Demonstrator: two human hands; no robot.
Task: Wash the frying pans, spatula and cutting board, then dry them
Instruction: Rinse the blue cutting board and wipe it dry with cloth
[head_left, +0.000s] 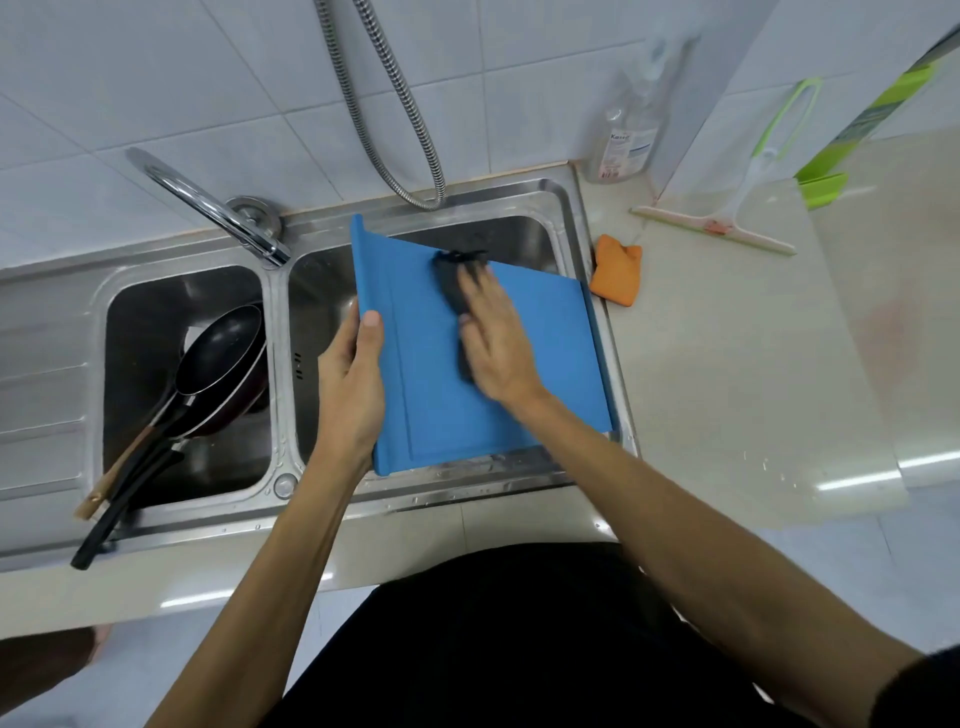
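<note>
A blue cutting board lies tilted over the right sink basin. My left hand grips its left edge, thumb on top. My right hand presses a dark cloth flat against the board's upper middle. In the left basin two stacked frying pans lean with their handles over the front rim. A wooden-ended handle lies beside them; the spatula's head is hidden.
A chrome tap arcs between the basins and a shower hose hangs on the tiled wall. On the counter to the right sit an orange sponge, a soap bottle and a squeegee.
</note>
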